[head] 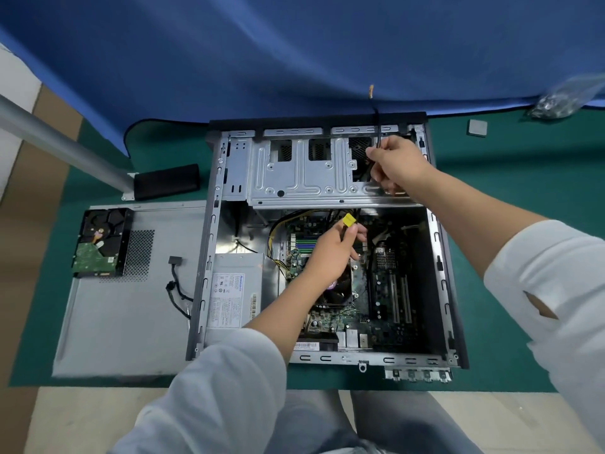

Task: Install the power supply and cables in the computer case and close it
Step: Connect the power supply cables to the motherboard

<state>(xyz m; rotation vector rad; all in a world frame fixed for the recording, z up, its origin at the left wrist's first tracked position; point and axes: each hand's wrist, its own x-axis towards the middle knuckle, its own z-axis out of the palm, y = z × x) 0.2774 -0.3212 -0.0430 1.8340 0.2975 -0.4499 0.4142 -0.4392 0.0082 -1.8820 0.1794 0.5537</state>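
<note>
Lying near the left edge of the green surface (491,257), the grey side panel (131,322) carries a bare hard drive (101,242) and a loose black cable (176,286), so closing is still some way off. Just right of it sits the open computer case (209,257), with the power supply (234,290) already seated in its near left corner and yellow-and-black wires (278,237) running from it across the motherboard (386,290). Over the board, the left hand (330,253) pinches a cable ending in a yellow connector (349,220). Farther right, by the drive cage (301,168) at the far side, the right hand (393,165) grips a thin black cable (376,119) that rises above the case's far rim. Cable routing looks to be the step in hand. Next, I judge, the yellow connector needs lining up with its socket and pressing in squarely, while the thin cable is kept clear.
</note>
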